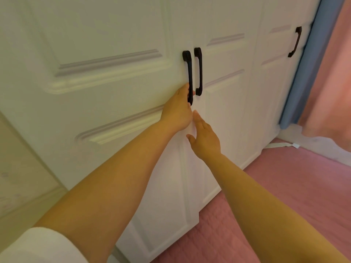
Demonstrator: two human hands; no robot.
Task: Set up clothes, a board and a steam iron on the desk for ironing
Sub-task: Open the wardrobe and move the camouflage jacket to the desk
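A white panelled wardrobe fills the view, its doors closed. My left hand (pixel 177 109) is wrapped around the lower end of the black handle (pixel 188 67) on the left door (pixel 106 88). My right hand (pixel 205 138) hovers just below it with fingers apart, at the seam between the two doors and short of the right door's black handle (pixel 198 71). No clothes, board or iron are in view.
A third door with a black handle (pixel 294 42) lies further right. Beyond it hang a blue curtain (pixel 307 73) and a pink curtain (pixel 330 82). Pink floor (pixel 275 186) runs along the wardrobe's base. A white strip (pixel 283 145) lies on it.
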